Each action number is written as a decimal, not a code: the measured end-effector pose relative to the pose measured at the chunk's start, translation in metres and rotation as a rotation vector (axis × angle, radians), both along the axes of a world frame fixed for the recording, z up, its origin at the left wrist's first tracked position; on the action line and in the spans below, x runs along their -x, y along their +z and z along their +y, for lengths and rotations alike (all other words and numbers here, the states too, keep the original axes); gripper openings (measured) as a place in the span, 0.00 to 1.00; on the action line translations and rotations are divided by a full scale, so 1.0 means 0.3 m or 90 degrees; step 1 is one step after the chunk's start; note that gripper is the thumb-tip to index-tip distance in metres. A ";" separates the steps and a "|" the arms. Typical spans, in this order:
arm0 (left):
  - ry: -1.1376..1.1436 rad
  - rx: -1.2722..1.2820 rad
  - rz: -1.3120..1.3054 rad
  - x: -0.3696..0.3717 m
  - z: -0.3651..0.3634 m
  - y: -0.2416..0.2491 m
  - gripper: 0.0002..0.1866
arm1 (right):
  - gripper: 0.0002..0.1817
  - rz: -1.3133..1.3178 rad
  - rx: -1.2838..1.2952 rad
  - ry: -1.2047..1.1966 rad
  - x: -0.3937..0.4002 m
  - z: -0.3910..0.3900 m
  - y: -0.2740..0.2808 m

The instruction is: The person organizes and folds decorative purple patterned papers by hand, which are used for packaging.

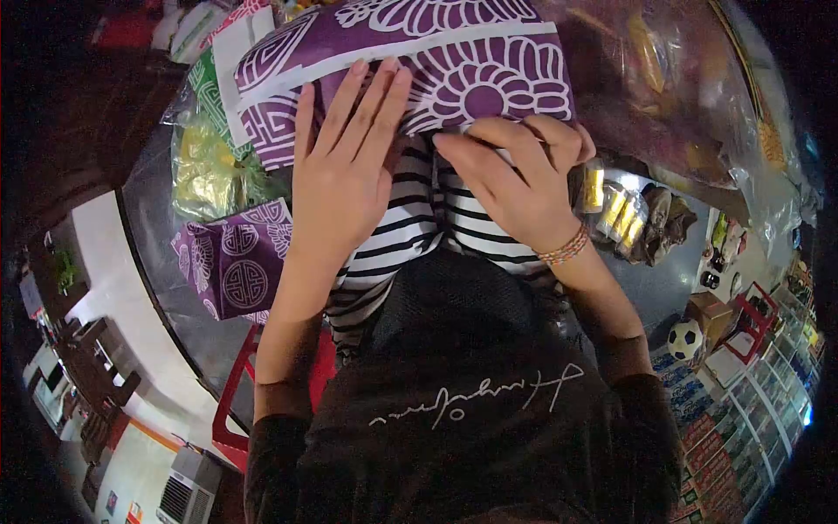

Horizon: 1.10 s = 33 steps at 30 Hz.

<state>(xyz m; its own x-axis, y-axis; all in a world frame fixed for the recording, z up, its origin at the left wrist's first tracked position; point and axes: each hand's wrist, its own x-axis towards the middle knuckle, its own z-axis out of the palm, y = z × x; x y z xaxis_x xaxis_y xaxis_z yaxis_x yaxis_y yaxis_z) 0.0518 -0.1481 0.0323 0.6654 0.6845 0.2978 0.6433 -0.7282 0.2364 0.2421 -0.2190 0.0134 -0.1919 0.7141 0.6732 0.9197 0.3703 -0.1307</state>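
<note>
A purple package [489, 87] with white flower and line patterns lies across the knees at the top of the head view. A whitish strip [436, 41] runs along it. Spread flat, the fingers of my left hand [349, 157] rest on the package's left half, their tips at the strip. My right hand [524, 175] is at the package's lower right edge with bent fingers; the thumb and fingertips are near that edge, and what they hold, if anything, is unclear.
Another purple patterned package [236, 262] sits at the left, below a clear bag with yellow-green contents [205, 175]. Clear plastic [646, 79] covers the upper right. Yellow-and-silver packets [618, 210], a football [685, 339] and a red stool [231, 410] are around.
</note>
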 end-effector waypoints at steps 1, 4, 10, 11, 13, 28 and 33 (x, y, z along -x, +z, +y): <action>-0.003 0.000 -0.002 -0.001 -0.001 0.007 0.33 | 0.16 -0.002 0.000 -0.003 -0.004 0.005 -0.001; -0.006 -0.003 0.012 -0.001 -0.006 0.029 0.34 | 0.18 0.047 -0.065 -0.089 -0.016 0.015 0.011; -0.018 -0.002 -0.040 -0.005 -0.009 0.062 0.34 | 0.19 0.032 -0.132 -0.057 -0.069 0.026 0.030; -0.031 -0.039 -0.057 -0.006 -0.006 0.066 0.30 | 0.20 0.022 -0.160 -0.051 -0.074 0.032 0.035; -0.043 -0.076 -0.072 -0.009 -0.006 0.073 0.26 | 0.19 0.001 -0.181 -0.050 -0.080 0.042 0.041; -0.205 -0.178 -0.299 -0.066 0.003 0.080 0.11 | 0.18 -0.231 -0.237 -0.105 -0.146 -0.005 0.132; -0.171 -0.190 -0.299 -0.049 0.015 0.109 0.10 | 0.12 -0.301 -0.222 -0.365 -0.330 -0.075 0.089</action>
<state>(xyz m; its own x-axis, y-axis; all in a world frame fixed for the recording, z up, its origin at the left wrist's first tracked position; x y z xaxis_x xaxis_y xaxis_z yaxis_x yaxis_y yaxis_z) 0.0664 -0.1436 0.0651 0.5539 0.3526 0.7542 0.3045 -0.9289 0.2107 0.3412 -0.2416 0.0402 -0.1801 0.5519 0.8143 0.9072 -0.2267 0.3543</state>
